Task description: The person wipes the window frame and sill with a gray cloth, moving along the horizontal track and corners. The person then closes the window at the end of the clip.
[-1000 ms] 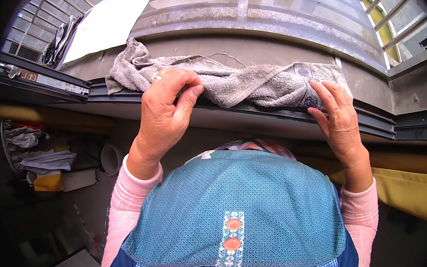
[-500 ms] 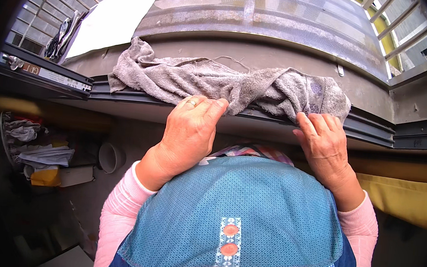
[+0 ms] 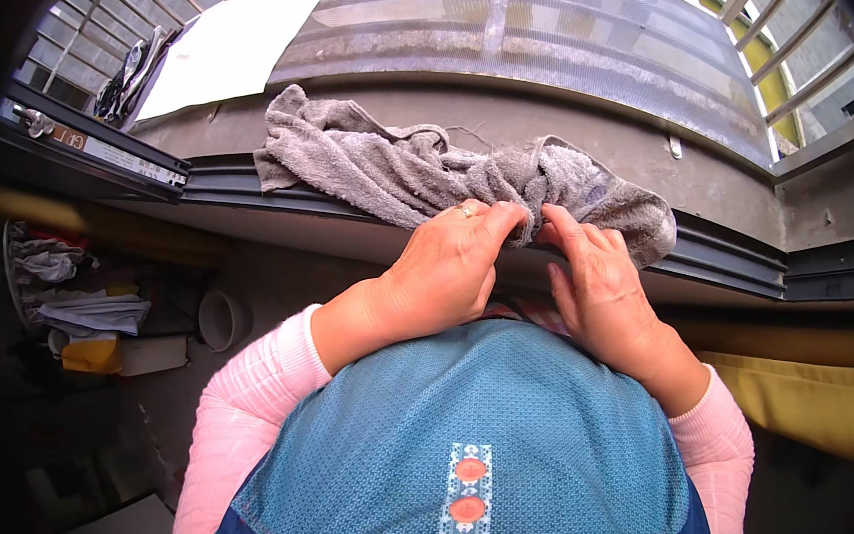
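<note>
A grey terry towel (image 3: 375, 168) lies bunched along the dark window track (image 3: 228, 183) and the sill behind it. My left hand (image 3: 453, 254), with a ring on one finger, pinches the towel's near edge around the middle. Close beside it, my right hand (image 3: 601, 281) grips the same edge with bent fingers. Between the two hands the cloth is gathered into folds. Its left end is crumpled on the sill, while its right end hangs a little over the track. The fingertips are partly hidden in the folds.
Beyond the sill (image 3: 559, 117) stands a ribbed translucent panel (image 3: 395, 34), with a white sheet (image 3: 234, 41) to its left. Metal bars (image 3: 815, 57) rise at both sides. Below left are a pail (image 3: 224, 319) and piled cloths (image 3: 92, 311); yellow fabric (image 3: 798, 402) hangs at right.
Both hands have come closer together, the left moving right and the right moving left. The towel has been drawn in from both ends and bunched in the middle.
</note>
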A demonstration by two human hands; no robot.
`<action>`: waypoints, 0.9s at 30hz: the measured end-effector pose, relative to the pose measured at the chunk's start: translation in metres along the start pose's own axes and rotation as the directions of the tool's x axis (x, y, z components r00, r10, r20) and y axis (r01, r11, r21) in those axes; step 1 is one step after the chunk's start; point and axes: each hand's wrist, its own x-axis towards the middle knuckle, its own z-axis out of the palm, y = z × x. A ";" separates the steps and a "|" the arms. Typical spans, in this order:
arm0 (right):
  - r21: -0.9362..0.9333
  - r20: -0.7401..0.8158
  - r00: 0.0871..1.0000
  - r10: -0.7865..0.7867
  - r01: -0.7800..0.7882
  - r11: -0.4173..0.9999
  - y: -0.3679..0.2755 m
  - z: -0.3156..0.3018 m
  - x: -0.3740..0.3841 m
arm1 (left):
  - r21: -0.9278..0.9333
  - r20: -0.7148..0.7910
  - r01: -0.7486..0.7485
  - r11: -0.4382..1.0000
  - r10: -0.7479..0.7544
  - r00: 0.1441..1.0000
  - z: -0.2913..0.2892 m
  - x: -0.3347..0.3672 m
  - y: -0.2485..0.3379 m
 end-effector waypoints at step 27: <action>0.397 -0.149 0.926 0.346 -0.265 0.879 0.018 -0.017 -0.018 | -0.051 0.062 -0.086 0.995 0.089 0.994 0.041 0.042 0.022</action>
